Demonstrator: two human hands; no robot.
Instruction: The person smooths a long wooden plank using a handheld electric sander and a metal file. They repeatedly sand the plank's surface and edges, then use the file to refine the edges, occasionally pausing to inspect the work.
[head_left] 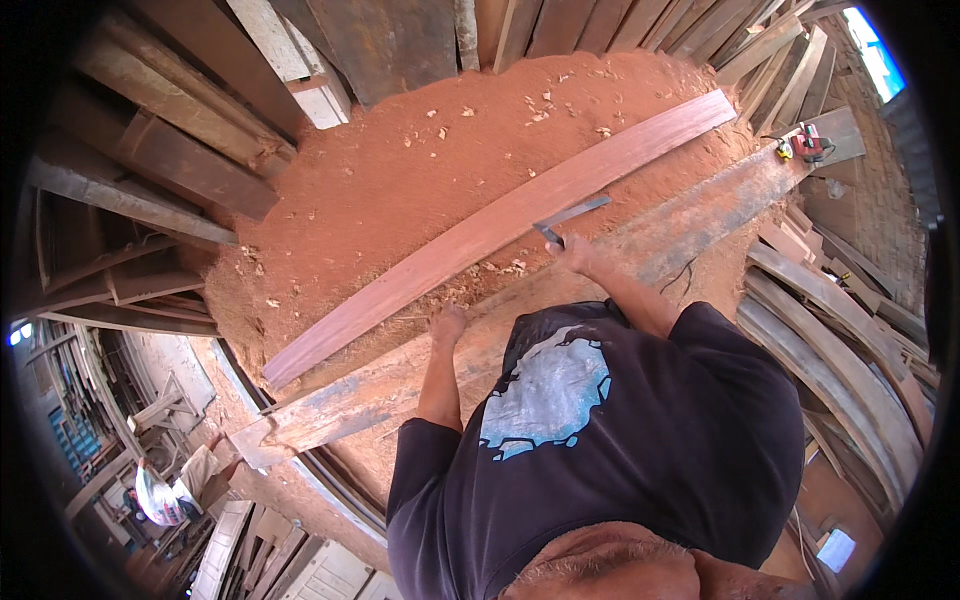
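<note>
A long reddish wooden plank (500, 224) lies slantwise in front of me, from near left to far right. My right hand (572, 253) is closed round the dark handle of a try square (577, 211), whose grey metal blade lies by the plank's near edge. My left hand (447, 322) is at the near side of the plank, above the rough bench board (640, 250). Its fingers look curled together; whatever they hold, if anything, is too small to tell.
Reddish sawdust with pale shavings (540, 110) covers the ground beyond the plank. A red and black power tool (812, 146) and a yellow tape measure (785, 152) sit at the board's far right end. Timber (190, 100) leans around; curved beams (830, 350) lie right. Another person (165, 495) is at lower left.
</note>
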